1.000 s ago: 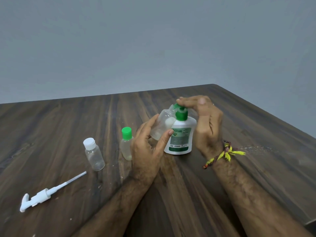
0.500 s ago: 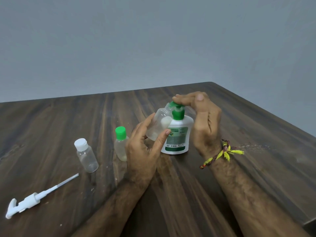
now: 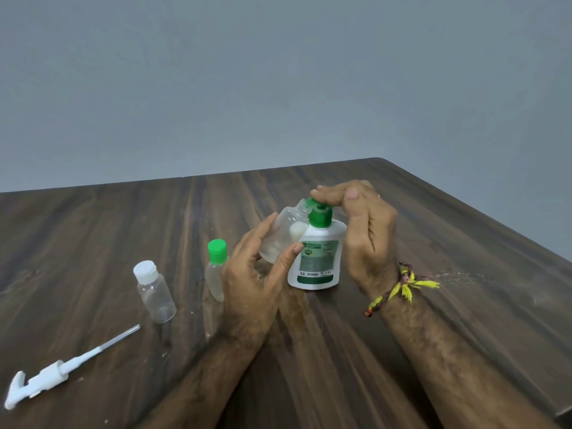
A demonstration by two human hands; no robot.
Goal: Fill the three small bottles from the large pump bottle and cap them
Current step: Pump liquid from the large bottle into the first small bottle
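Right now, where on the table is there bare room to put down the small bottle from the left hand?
Bare wood lies right of the right hand, toward the table edge, and behind the pump bottle. It is crowded left of the left hand: green-capped bottle, white-capped bottle, loose pump.

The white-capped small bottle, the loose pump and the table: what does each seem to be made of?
White-capped small bottle: clear, glossy plastic by the look; the tabletop shows through it. Its cap is opaque white.
Loose pump: opaque white plastic with a translucent dip tube.
Table: dark wood grain with a dull sheen; solid wood or laminate cannot be told.
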